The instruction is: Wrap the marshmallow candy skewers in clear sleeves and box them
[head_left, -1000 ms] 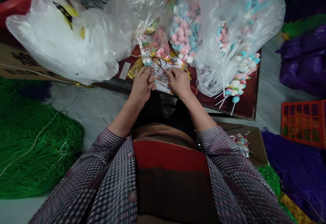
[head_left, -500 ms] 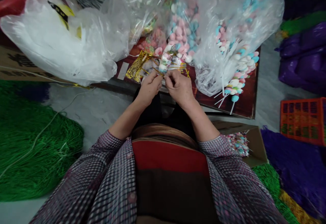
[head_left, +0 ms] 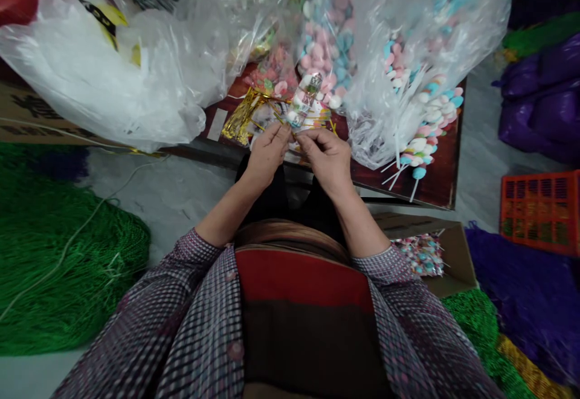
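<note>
Sleeves of purple-and-white checked cloth (head_left: 194,254) pushed back from both wrists, likely to free the fingers; by the right one, an open brown cardboard box (head_left: 457,255) of wrapped sweets, low and handy; left hand (head_left: 270,152) and right hand (head_left: 330,158) nearly touching at the front of the dark red wooden surface (head_left: 437,192), each pinching the lower end of a clear-wrapped column of pink, white and blue sweets (head_left: 302,101), upper end tilted away, probably for access to that end; just beyond leftward, shiny gold strips (head_left: 239,122), seemingly bunched for reach; farther, a clear plastic bag of pink, blue and white sweets (head_left: 317,51).
</note>
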Action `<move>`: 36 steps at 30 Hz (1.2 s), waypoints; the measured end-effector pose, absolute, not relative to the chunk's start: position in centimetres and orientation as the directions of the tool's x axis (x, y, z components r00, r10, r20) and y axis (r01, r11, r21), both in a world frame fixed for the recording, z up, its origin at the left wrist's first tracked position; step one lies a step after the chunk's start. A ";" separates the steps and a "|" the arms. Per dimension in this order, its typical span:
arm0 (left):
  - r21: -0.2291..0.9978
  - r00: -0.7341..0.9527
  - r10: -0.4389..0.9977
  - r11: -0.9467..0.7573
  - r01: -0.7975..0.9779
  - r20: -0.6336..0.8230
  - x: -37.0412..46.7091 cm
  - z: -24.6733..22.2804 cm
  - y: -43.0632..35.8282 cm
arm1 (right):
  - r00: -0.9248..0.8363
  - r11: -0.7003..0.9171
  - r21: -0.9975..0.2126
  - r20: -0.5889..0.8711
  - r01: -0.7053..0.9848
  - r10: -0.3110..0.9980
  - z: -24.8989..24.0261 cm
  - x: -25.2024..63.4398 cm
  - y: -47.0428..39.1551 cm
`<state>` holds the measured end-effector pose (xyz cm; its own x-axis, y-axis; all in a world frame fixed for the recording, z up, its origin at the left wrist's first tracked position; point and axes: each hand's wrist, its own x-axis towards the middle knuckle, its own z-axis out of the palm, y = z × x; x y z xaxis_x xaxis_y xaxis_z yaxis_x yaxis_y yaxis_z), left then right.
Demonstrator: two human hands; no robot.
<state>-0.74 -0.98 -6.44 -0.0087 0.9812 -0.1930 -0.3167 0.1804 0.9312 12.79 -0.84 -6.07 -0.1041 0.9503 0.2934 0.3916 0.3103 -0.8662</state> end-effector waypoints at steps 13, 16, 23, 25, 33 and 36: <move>0.629 0.445 0.765 0.640 -0.443 -0.465 -0.5 -3.2 -2.3 | -0.118 0.119 -0.990 0.109 0.078 0.987 -7.2 14.4 -0.9; 0.575 0.537 0.693 0.712 -0.404 -0.481 -0.5 -2.9 -2.5 | -0.222 0.124 -0.991 0.112 0.041 0.969 -7.2 15.2 -0.6; 0.617 0.429 0.758 0.650 -0.444 -0.491 0.8 -3.3 -2.7 | -0.057 0.075 -0.996 0.073 0.040 0.996 -8.4 14.4 -1.2; 0.703 0.302 0.833 0.553 -0.447 -0.463 1.4 -3.9 -2.6 | 0.027 0.145 -0.976 0.151 0.160 0.988 -8.5 13.9 -1.4; 0.915 0.061 0.963 0.269 -0.301 -0.263 1.9 -5.5 -1.6 | -0.003 0.365 -0.830 0.401 0.421 0.916 -6.8 14.1 -1.2; 0.971 0.066 0.989 0.143 -0.189 -0.133 1.4 -6.4 -1.9 | -0.017 0.375 -0.814 0.411 0.444 0.912 -6.3 14.1 -1.5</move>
